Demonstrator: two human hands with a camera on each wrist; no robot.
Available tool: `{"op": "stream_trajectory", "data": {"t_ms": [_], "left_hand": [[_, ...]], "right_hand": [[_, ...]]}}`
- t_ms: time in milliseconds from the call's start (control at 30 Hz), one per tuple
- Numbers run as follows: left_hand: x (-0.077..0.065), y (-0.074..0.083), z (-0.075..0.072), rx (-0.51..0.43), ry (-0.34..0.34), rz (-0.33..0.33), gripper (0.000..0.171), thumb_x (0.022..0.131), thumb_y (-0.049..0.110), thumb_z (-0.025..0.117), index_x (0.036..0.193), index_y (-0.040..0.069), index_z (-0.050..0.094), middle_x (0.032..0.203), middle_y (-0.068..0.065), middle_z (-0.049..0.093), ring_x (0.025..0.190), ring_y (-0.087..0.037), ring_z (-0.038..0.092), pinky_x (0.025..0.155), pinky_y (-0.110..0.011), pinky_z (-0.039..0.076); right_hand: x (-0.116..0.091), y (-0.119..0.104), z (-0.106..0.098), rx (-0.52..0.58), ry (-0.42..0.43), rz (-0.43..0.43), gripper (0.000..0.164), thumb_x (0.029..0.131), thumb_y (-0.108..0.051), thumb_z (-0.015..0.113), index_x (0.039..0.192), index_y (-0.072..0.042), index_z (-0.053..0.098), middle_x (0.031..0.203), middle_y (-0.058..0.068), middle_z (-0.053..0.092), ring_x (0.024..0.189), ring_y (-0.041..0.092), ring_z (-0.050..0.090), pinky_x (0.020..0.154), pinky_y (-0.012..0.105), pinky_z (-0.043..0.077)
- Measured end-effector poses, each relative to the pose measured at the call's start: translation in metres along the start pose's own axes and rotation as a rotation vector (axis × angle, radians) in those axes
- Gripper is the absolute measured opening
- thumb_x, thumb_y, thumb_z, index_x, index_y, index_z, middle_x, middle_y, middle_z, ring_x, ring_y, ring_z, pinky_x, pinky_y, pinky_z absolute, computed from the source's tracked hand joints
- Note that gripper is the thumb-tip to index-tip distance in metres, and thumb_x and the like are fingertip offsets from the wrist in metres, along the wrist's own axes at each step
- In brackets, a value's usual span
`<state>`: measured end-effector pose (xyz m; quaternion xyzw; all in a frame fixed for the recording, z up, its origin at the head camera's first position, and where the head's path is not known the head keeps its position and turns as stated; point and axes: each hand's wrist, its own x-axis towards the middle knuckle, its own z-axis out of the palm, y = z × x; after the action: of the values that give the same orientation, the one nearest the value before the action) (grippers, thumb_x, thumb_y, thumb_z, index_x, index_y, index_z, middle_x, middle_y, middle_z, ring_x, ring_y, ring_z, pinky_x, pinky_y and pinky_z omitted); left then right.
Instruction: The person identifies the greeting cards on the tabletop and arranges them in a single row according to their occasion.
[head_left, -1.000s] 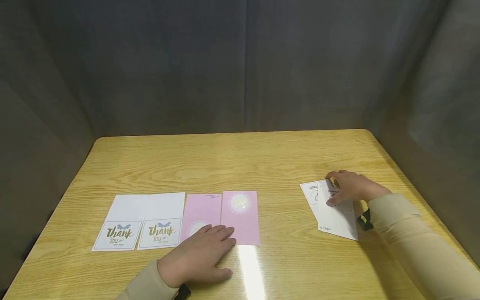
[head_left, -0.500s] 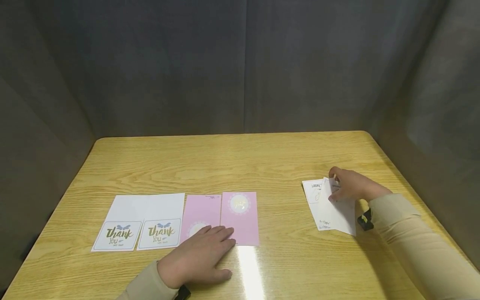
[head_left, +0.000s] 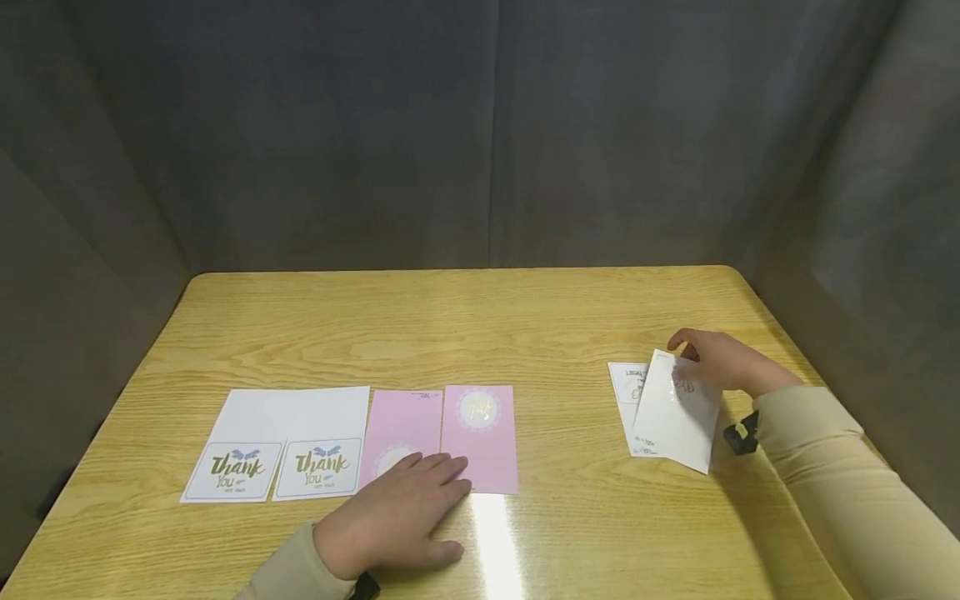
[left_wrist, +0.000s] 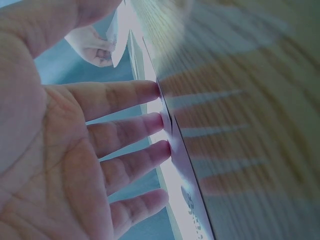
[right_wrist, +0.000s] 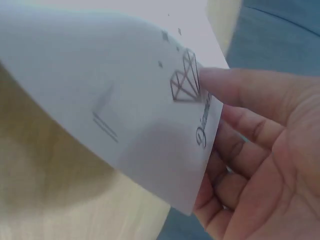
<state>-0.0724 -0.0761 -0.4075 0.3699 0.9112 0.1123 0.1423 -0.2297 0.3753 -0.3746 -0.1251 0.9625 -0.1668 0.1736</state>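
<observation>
On the right of the table my right hand point(head_left: 723, 362) pinches a white card point(head_left: 678, 417) by its far edge, thumb on the near face and fingers behind. In the right wrist view that card point(right_wrist: 125, 95) bends a little and carries a line-drawn diamond with lettering. Another white card point(head_left: 628, 392) lies partly under it, its printed top showing. My left hand point(head_left: 401, 517) lies with straight fingers, its fingertips touching the lower part of two pink cards point(head_left: 405, 417). The left wrist view shows the left palm and spread fingers point(left_wrist: 120, 97) meeting the card edges.
Left of the pink cards, two white "Thank You" cards point(head_left: 318, 467) lie side by side on the wooden table point(head_left: 420, 325). Dark grey curtains point(head_left: 337, 150) surround the table's back and sides.
My right hand has drawn back slightly to the right, lifting and tilting the white card, and more of its drawing shows. The left hand has stayed on the pink cards.
</observation>
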Motion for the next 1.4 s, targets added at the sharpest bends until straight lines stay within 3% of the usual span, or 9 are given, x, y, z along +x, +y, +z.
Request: {"op": "stream_trajectory", "data": {"t_ms": [133,367,500,667,833,1133,1400], "left_hand": [[0.0,0.0,0.001,0.007,0.01,0.008,0.065,0.089,0.045,0.074,0.14,0.006,0.061,0.152,-0.013,0.052,0.142,-0.033,0.045,0.118,-0.053,0.033],[0.0,0.0,0.001,0.01,0.018,0.01,0.065,0.089,0.045,0.074,0.139,0.006,0.062,0.152,-0.013,0.052,0.142,-0.032,0.045,0.118,-0.053,0.033],[0.0,-0.001,0.0,-0.004,0.011,0.005,0.065,0.089,0.045,0.074,0.14,0.006,0.061,0.153,-0.013,0.051,0.143,-0.032,0.044,0.118,-0.053,0.032],[0.001,0.0,0.0,-0.028,0.001,-0.004,0.066,0.09,0.044,0.074,0.141,0.006,0.061,0.154,-0.013,0.05,0.144,-0.033,0.043,0.119,-0.054,0.031],[0.0,0.0,0.001,-0.014,0.007,-0.001,0.066,0.089,0.044,0.074,0.141,0.006,0.061,0.153,-0.013,0.051,0.144,-0.033,0.044,0.118,-0.054,0.032],[0.0,0.0,0.001,-0.016,0.003,-0.004,0.066,0.09,0.044,0.074,0.141,0.006,0.061,0.154,-0.013,0.051,0.144,-0.032,0.043,0.119,-0.054,0.032],[0.001,-0.001,0.002,-0.008,0.008,-0.001,0.065,0.089,0.045,0.074,0.141,0.007,0.062,0.153,-0.012,0.051,0.143,-0.032,0.044,0.118,-0.054,0.032]], "right_hand": [[-0.004,-0.002,-0.01,0.134,0.02,-0.037,0.016,0.101,-0.005,0.063,0.111,0.007,0.063,0.097,0.01,0.066,0.084,0.023,0.058,0.069,0.037,0.052],[-0.008,-0.023,-0.023,0.432,-0.02,-0.087,0.022,0.105,-0.01,0.058,0.118,0.007,0.063,0.102,0.01,0.067,0.082,0.02,0.061,0.068,0.031,0.055],[-0.004,-0.041,-0.021,0.512,-0.068,-0.129,0.023,0.105,-0.01,0.059,0.119,0.007,0.063,0.103,0.011,0.067,0.087,0.02,0.062,0.076,0.031,0.055],[0.003,-0.061,-0.014,0.539,-0.108,-0.191,0.021,0.104,-0.008,0.059,0.118,0.006,0.064,0.105,0.01,0.066,0.095,0.02,0.059,0.085,0.029,0.052],[0.011,-0.073,-0.004,0.594,-0.152,-0.208,0.022,0.104,-0.006,0.059,0.119,0.01,0.063,0.103,0.012,0.066,0.088,0.019,0.061,0.075,0.029,0.055],[0.023,-0.087,0.009,0.574,-0.184,-0.235,0.021,0.104,-0.004,0.057,0.117,0.01,0.063,0.097,0.011,0.067,0.078,0.016,0.063,0.064,0.027,0.055],[0.035,-0.092,0.023,0.534,-0.17,-0.288,0.017,0.103,-0.005,0.058,0.113,0.006,0.066,0.098,0.006,0.067,0.084,0.017,0.059,0.071,0.027,0.051]]}}
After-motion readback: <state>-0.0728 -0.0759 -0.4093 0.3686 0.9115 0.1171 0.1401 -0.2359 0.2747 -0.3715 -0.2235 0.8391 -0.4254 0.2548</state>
